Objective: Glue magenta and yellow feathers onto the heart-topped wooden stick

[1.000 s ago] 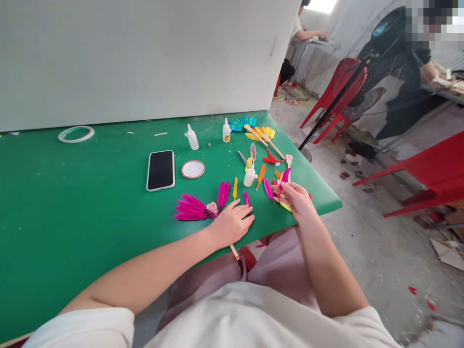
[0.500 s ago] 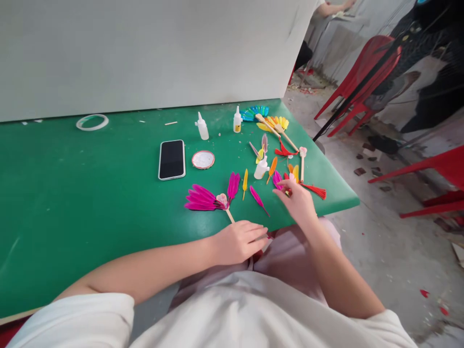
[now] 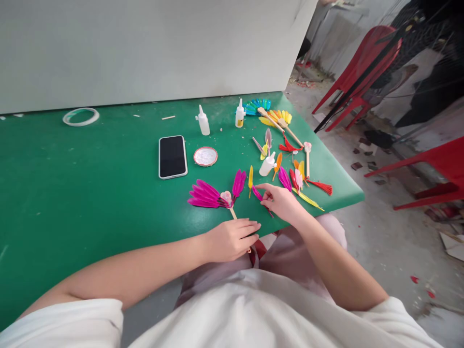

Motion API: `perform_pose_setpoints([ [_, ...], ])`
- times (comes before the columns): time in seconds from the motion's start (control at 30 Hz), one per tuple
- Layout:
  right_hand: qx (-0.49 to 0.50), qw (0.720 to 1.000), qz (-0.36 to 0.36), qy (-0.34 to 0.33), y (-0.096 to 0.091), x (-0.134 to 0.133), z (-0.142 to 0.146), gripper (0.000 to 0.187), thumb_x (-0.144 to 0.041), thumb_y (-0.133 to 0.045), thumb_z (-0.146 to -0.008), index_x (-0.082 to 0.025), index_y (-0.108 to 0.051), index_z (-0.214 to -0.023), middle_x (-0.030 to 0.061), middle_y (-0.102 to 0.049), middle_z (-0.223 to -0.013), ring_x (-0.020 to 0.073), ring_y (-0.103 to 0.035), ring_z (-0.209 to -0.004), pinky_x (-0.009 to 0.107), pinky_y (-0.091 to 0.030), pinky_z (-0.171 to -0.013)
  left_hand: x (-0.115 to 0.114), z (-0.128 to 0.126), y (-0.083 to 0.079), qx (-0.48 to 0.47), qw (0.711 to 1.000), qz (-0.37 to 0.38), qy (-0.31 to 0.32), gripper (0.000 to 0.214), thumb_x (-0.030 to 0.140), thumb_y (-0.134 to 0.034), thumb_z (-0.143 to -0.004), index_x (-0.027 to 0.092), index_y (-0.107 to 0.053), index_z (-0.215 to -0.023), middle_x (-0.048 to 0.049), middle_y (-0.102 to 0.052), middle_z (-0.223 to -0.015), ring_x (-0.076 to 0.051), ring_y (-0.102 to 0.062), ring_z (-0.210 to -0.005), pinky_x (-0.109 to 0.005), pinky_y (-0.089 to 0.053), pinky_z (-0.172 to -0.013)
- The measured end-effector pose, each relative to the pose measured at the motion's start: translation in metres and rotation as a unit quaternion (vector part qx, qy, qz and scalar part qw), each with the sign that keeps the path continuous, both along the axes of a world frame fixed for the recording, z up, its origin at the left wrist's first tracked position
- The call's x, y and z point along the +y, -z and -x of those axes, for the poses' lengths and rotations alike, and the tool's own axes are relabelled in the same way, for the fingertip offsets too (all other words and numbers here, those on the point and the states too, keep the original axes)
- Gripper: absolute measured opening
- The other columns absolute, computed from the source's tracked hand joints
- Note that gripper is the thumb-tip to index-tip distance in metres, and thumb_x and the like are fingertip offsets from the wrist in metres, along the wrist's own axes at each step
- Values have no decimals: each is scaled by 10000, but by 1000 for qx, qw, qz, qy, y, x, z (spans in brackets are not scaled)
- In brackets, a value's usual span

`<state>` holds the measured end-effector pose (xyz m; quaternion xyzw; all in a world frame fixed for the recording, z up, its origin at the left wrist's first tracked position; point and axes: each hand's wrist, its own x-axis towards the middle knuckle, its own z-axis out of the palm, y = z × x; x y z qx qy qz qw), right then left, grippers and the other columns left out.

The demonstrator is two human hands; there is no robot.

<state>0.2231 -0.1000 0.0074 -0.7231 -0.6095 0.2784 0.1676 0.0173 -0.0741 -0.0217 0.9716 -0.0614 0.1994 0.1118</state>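
Note:
My left hand (image 3: 232, 239) lies at the table's front edge over the wooden handle (image 3: 234, 213) of a feather fan, its fingers stretched out flat. The fan's heart-shaped head (image 3: 226, 197) carries magenta feathers (image 3: 205, 194) on the left and a smaller magenta bunch (image 3: 239, 182) on the right, with a gap between. To the right, my right hand (image 3: 279, 202) has its thumb and forefinger closed around a loose magenta feather (image 3: 257, 193) lying on the table. A loose yellow feather (image 3: 251, 180) lies just beyond those fingertips.
Glue bottles (image 3: 203, 121), a white-filled round lid (image 3: 205, 156) and a phone (image 3: 172, 157) stand or lie on the green table (image 3: 90, 193). Loose feathers (image 3: 299, 179), finished-looking fans (image 3: 279, 118) and a tasselled handle (image 3: 308, 159) lie right. Red chairs (image 3: 366, 67) stand beyond.
My right hand has moved left from the mixed feather pile to the loose magenta feather. A long yellow feather now shows by the pile. My left hand stays on the handle.

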Motion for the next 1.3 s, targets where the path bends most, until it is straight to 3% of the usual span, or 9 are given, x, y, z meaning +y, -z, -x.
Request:
perform_pose_setpoints([
  [0.2,-11,999,-38,6,4,-2,4,489,-69,-546,-694,-271,-549,-1139,16,-562,-920,130,-566,-761,258,-466,-710,9,21,-4,-8,1000,22,18,256,207,-474,-840,92,-611,-1023,-149,-603,-1138,-225,-551,-1083,-366,-447,-971],
  [0.37,1,999,-52,-10,6,0,13,477,-2,-450,-664,-262,-580,-1043,30,-527,-1040,129,-571,-810,260,-482,-736,15,39,-9,-21,998,8,-58,242,144,-454,-833,116,-618,-1008,-121,-630,-1094,-211,-570,-1019,-353,-504,-852],
  [0.53,113,992,-55,29,0,1,19,559,-47,-473,-669,-281,-500,-1176,32,-547,-1020,123,-565,-758,264,-508,-658,19,49,-12,10,992,-12,-129,254,123,-445,-834,109,-612,-1025,-121,-644,-1052,-195,-590,-883,-327,-519,-691],
  [0.63,250,961,-75,89,-6,4,19,532,-140,-583,-690,-263,-480,-1198,9,-593,-865,122,-580,-721,258,-521,-631,20,50,-11,26,989,-14,-145,267,132,-448,-835,90,-599,-1052,-136,-620,-1106,-211,-570,-954,-338,-514,-724],
  [0.73,368,917,-90,126,-11,12,23,441,-211,-672,-669,-239,-556,-1094,-16,-614,-756,125,-613,-743,268,-538,-694,20,53,-9,25,990,-16,-137,260,144,-462,-836,83,-598,-1048,-132,-619,-1110,-223,-543,-1022,-341,-507,-758],
  [0.87,439,884,-59,147,-14,33,40,295,-273,-717,-635,-186,-633,-904,-8,-640,-738,113,-630,-670,258,-564,-641,21,60,-8,16,991,-26,-133,222,149,-489,-827,92,-614,-1001,-113,-637,-1076,-219,-559,-959,-340,-504,-717],
  [1.07,406,908,2,105,-13,57,58,337,-318,-703,-634,-172,-617,-925,-5,-611,-664,148,-630,-652,212,-538,-443,21,65,-9,2,988,-23,-153,204,155,-519,-811,84,-624,-970,-101,-652,-1027,-197,-558,-846,-312,-473,-627],
  [1.3,387,919,15,77,-8,62,64,363,-326,-681,-649,-176,-602,-970,-34,-539,-595,135,-601,-600,227,-544,-423,19,64,-11,30,985,-61,-161,190,188,-525,-821,98,-628,-951,-98,-646,-1028,-168,-536,-714,-288,-399,-523],
])
